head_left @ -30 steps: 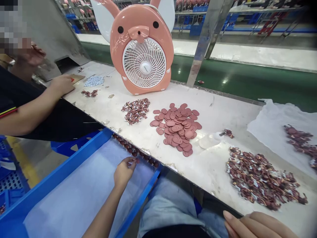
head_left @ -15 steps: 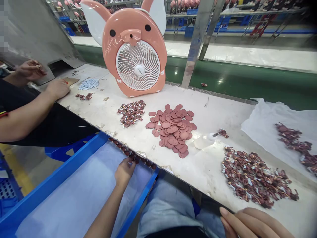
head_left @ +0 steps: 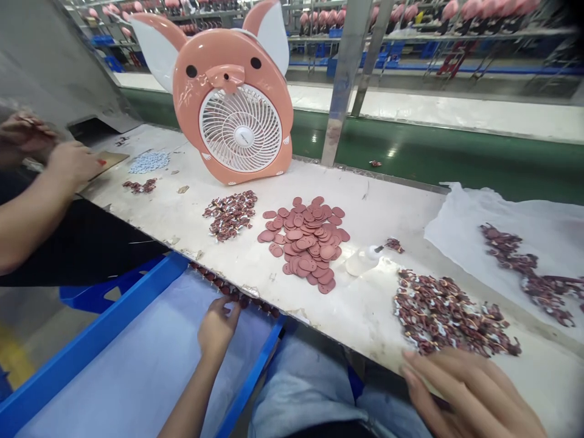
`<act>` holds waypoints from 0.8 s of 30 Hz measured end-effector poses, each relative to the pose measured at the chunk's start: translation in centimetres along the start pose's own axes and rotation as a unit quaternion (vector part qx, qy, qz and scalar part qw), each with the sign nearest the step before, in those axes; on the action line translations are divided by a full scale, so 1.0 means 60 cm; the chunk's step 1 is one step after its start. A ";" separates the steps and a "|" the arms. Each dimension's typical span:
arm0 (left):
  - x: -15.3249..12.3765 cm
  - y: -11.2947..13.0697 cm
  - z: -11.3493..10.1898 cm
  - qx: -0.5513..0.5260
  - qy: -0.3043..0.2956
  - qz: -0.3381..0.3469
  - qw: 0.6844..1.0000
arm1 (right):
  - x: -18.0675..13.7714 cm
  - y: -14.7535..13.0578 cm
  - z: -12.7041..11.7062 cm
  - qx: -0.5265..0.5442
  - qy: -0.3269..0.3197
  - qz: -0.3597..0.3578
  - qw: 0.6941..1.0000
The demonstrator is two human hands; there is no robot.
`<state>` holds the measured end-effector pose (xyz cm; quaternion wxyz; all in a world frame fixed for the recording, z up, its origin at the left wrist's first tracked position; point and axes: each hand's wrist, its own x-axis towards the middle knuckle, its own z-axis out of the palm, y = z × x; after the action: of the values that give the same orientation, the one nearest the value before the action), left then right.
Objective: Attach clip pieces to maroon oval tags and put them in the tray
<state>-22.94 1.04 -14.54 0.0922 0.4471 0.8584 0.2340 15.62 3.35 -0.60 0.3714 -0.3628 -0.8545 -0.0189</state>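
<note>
My left hand [head_left: 216, 325] reaches into the blue tray [head_left: 109, 328] below the table edge. Its thumb and fingertips close at a row of small dark brown pieces [head_left: 214, 278] along the tray's far end; the exact grip is partly hidden. My right hand [head_left: 465, 389] hovers at the table's front edge, palm down, fingers stretched and slightly blurred. It overlaps the near side of a heap of brown, tangled-looking pieces with white and orange bits [head_left: 438, 310]. A pile of flat reddish-brown oval discs [head_left: 310, 243] lies between the hands, beside a small clear bottle with a dark tip [head_left: 362, 260].
A pink pig-shaped fan [head_left: 232, 103] stands at the back of the table. Smaller brown heaps [head_left: 230, 214] and pale blue bits [head_left: 149, 162] lie left. White sheeting [head_left: 460, 213] carries more brown pieces. Another person's hand [head_left: 73, 161] works at far left. A metal post [head_left: 344, 85] rises behind.
The view has shifted slightly, moving the table items left in the picture. My right hand has come further over the near edge of the brown heap. My left hand stays at the row in the tray.
</note>
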 end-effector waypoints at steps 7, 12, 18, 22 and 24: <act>-0.065 0.140 -0.054 -0.095 0.232 0.242 0.937 | 0.107 0.062 0.047 0.026 -0.145 0.251 0.957; -0.086 0.241 -0.051 -0.021 0.064 0.445 0.893 | 0.171 0.067 0.092 0.110 -0.170 0.254 0.946; -0.095 0.245 -0.038 -0.053 -0.007 0.519 0.853 | 0.150 0.046 0.060 0.234 -0.097 0.292 0.922; -0.093 0.254 -0.042 -0.122 0.000 0.557 0.821 | 0.099 0.019 0.037 0.307 -0.021 0.305 0.902; -0.096 0.263 -0.042 -0.153 0.007 0.564 0.811 | 0.075 0.004 0.034 0.330 -0.011 0.305 0.893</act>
<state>-9.05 3.32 -4.99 0.0048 0.8315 0.4090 0.3760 12.42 6.88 0.76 0.4481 -0.4624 -0.6626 0.3826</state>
